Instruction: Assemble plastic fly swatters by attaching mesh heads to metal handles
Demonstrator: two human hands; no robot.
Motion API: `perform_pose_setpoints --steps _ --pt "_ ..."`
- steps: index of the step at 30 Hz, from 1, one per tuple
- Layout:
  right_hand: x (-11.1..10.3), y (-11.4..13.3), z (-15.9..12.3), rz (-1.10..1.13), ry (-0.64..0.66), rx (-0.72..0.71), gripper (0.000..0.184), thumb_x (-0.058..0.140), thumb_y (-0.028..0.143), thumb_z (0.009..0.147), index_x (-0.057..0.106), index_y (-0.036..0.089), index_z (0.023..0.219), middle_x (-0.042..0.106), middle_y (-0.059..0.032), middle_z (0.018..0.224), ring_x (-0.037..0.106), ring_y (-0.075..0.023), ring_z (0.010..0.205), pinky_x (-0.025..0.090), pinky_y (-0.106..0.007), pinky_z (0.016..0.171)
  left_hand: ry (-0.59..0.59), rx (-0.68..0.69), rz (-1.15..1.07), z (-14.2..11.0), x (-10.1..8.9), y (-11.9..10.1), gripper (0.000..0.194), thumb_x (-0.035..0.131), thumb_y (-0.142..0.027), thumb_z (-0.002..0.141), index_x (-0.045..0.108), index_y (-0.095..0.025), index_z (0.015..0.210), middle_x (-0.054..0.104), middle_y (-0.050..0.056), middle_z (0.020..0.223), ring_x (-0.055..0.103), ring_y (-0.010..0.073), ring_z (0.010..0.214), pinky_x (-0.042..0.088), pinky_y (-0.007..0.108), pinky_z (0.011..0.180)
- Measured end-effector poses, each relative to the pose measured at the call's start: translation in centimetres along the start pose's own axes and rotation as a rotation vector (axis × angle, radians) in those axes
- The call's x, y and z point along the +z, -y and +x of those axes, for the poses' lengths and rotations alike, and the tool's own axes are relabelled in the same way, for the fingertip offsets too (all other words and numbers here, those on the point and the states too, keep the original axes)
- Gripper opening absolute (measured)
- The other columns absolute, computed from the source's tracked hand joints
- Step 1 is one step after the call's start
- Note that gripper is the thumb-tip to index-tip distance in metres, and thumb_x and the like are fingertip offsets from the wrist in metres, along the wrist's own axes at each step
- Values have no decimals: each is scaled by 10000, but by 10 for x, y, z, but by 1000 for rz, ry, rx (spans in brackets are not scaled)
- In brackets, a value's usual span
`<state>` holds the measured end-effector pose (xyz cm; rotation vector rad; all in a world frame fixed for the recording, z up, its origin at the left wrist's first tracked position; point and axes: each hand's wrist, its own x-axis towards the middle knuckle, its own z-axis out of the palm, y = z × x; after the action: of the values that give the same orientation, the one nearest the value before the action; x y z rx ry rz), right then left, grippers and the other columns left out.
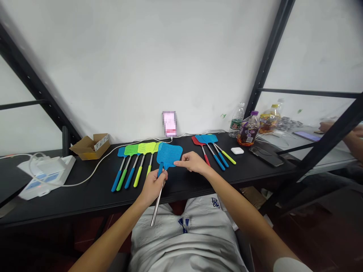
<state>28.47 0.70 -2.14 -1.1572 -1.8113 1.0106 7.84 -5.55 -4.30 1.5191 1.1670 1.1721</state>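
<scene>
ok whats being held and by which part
A blue perforated plastic fly swatter: left hand on its silver shaft just below the head, with a short blue piece; right hand at the head's lower corner.

1. Head cam: at wearer's head, above lap (181, 241) at 6 o'clock, facing 12 & tilted down.
2. Dist.: bench (96, 189) near, mid-frame, running approx. 9 to 3; wall (170, 56) behind, at 12.

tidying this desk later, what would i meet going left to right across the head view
White plastic power strip, open brown cardboard box, row of blue, green and yellow plastic swatters, upright pink-screened phone, red plastic swatter, purple-capped clear plastic bottle, flat black phone.
</scene>
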Motion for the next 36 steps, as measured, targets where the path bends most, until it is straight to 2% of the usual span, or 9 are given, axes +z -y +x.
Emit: perform_pose_setpoints --steps 3,7,11,13,15,18,21,30,36 --pt "3 0 0 -53 -50 -29 472 768 559 654 530 168 539 473 52 441 395 -56 392 275 -202 416 -6 -8 -34 0 2 -1 246 533 -341 831 475 -188 647 343 -75 444 295 68 399 178 202 414" --pt "11 6 -2 5 -57 -79 312 720 456 730 635 160 682 645 -18 600 520 -92 437 369 -211 440 22 13 -80 4 8 -3 230 526 -321 828 475 -188 648 340 -76 456 305 67 395 178 199 413" --pt "13 17 -4 260 134 -68 268 544 384 824 671 148 810 720 -96 850 663 -157 599 452 -230 485 53 30 -32 9 15 -4 281 530 -362 849 489 -182 637 378 -66 450 331 69 392 207 198 415" --pt "13 21 -5 460 238 -64 302 486 374 827 678 142 831 721 -110 909 689 -180 700 505 -262 575 54 37 -34 10 17 -5 308 524 -386 860 489 -182 632 388 -62 449 330 70 392 216 203 416" --pt "14 23 -6 595 274 -63 299 506 374 802 685 135 820 723 -110 902 693 -194 774 527 -294 683 61 29 -65 10 17 -4 316 523 -395 863 481 -185 632 383 -62 445 322 71 390 208 208 414" --pt "20 27 -8 593 196 -5 262 627 380 753 685 128 793 720 -96 807 688 -201 778 523 -305 718 77 7 -97 9 15 -2 320 525 -398 868 472 -187 633 379 -62 433 318 71 385 199 212 413" --pt "26 31 -10 586 120 67 250 656 367 752 687 120 780 711 -81 723 684 -190 682 519 -308 685 80 -2 -127 6 13 1 324 527 -400 871 473 -186 633 379 -62 436 318 70 385 201 213 413" --pt "8 25 -6 817 162 114 300 810 373 694 682 102 720 719 -80 712 689 -165 658 507 -258 662 156 -61 -386 4 11 -6 297 554 -347 866 480 -176 634 319 -89 417 267 50 358 197 223 447" --pt "25 32 -8 962 156 55 302 811 361 717 679 127 856 734 -73 820 691 -157 688 505 -240 615 251 -125 -623 0 4 -15 331 523 -371 880 473 -175 618 224 -117 386 168 36 333 246 237 482"
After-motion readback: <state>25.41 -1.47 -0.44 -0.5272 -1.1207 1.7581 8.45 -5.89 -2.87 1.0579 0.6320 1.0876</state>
